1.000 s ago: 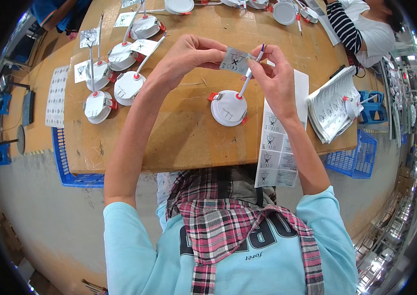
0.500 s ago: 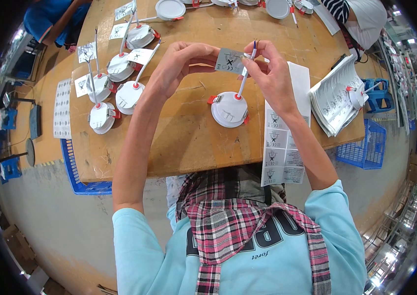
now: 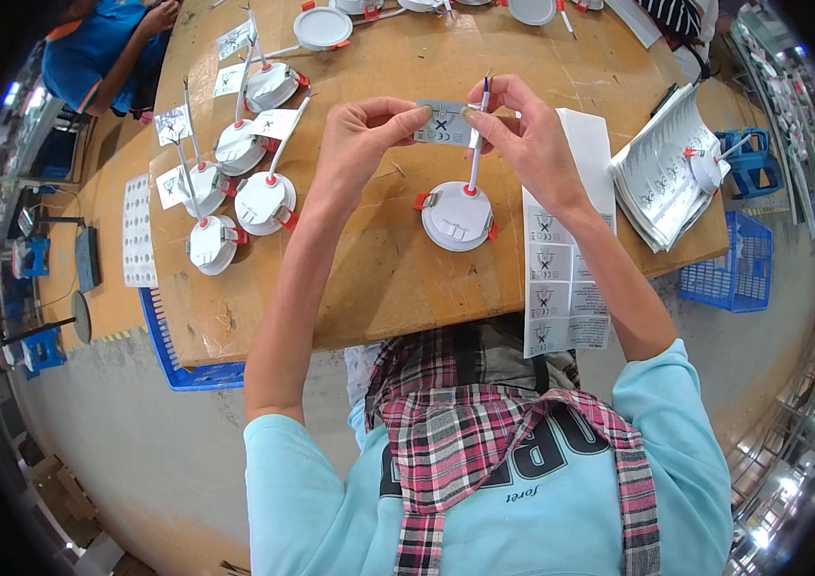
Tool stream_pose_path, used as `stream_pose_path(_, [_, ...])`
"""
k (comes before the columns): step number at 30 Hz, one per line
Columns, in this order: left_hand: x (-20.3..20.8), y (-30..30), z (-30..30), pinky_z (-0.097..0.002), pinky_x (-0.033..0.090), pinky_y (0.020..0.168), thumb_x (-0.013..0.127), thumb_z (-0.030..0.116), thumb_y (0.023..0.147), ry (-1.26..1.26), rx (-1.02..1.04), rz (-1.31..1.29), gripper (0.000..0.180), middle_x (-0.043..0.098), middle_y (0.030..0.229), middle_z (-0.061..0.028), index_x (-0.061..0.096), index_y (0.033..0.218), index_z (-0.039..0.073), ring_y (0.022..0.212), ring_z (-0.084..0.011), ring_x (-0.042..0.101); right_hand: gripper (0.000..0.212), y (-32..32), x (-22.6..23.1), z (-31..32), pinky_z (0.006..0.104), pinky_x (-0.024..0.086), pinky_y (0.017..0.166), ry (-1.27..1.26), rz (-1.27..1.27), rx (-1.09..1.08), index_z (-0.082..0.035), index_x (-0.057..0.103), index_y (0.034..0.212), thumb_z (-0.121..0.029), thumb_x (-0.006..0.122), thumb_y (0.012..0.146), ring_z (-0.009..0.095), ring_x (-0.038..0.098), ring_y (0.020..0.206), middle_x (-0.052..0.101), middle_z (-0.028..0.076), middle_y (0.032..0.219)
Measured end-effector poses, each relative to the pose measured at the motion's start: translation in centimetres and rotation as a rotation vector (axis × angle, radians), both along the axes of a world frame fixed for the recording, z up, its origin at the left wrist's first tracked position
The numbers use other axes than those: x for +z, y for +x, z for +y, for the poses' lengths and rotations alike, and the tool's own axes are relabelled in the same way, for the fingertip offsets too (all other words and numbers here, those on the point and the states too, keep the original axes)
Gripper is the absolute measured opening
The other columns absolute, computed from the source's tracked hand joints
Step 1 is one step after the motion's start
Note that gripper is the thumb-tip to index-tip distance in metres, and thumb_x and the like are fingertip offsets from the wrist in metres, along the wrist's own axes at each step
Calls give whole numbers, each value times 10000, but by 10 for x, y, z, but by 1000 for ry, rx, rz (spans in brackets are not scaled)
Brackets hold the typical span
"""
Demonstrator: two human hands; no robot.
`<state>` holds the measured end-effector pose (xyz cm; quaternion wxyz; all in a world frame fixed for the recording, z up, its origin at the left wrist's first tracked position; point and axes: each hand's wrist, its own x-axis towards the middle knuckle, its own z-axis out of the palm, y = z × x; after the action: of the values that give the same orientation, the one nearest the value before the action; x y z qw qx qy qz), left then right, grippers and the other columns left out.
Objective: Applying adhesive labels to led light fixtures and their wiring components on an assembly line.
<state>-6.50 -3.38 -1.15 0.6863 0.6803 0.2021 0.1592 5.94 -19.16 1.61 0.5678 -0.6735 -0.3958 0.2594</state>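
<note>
A small printed label (image 3: 443, 122) is stretched between my hands beside an upright white cable. My left hand (image 3: 369, 134) pinches the label's left edge between thumb and fingertips. My right hand (image 3: 521, 132) closes on the label's right edge and on the cable (image 3: 477, 158) at once. The cable rises from a round white downlight (image 3: 456, 217) with red-tipped spring clips, lying on the table below my hands. Under my right forearm hangs a strip of labels (image 3: 551, 269) over the table's front edge.
Several downlights (image 3: 263, 204) with labelled cables stand at the left of the brown table (image 3: 369, 278). A stack of label sheets (image 3: 662, 173) with another downlight on it lies at the right. Blue crates (image 3: 729, 264) flank the table. Two people (image 3: 105, 58) sit across.
My left hand has shifted its hold to a thumb-and-finger pinch on the label's left edge, and the label lies flatter. The whole view has shifted slightly.
</note>
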Motion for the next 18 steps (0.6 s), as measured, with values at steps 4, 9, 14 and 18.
stream_pose_path(4, [-3, -3, -4, -242, 511, 738, 680, 193, 840, -31, 50, -50, 197, 668, 787, -50, 692, 882, 0, 738, -97, 622, 232, 1, -2, 3, 262, 539, 639, -4, 47, 8, 25, 521, 1045, -113, 603, 878, 147, 637, 702, 589, 80, 862])
stream_pose_path(9, [-1, -3, -5, -245, 509, 738, 677, 189, 843, -61, 63, -69, 197, 669, 789, -49, 693, 882, -3, 735, -97, 617, 274, 3, -14, -1, 278, 519, 649, -1, -41, 59, 15, 538, 1069, -126, 634, 855, 144, 623, 721, 598, 61, 775])
stream_pose_path(14, [-4, -4, -7, -249, 515, 737, 672, 181, 846, -26, 87, -50, 197, 668, 798, -55, 688, 901, -8, 741, -99, 621, 281, -3, -14, -4, 264, 502, 633, -87, -139, 1, 8, 556, 1072, -148, 636, 853, 147, 622, 701, 624, 73, 772])
stream_pose_path(18, [-5, -4, -7, -248, 515, 735, 664, 180, 854, -70, 59, -65, 198, 667, 798, -56, 689, 903, -10, 742, -100, 621, 241, -3, -14, -3, 256, 493, 608, -55, -66, -9, 20, 600, 981, -184, 637, 856, 140, 620, 667, 638, 80, 751])
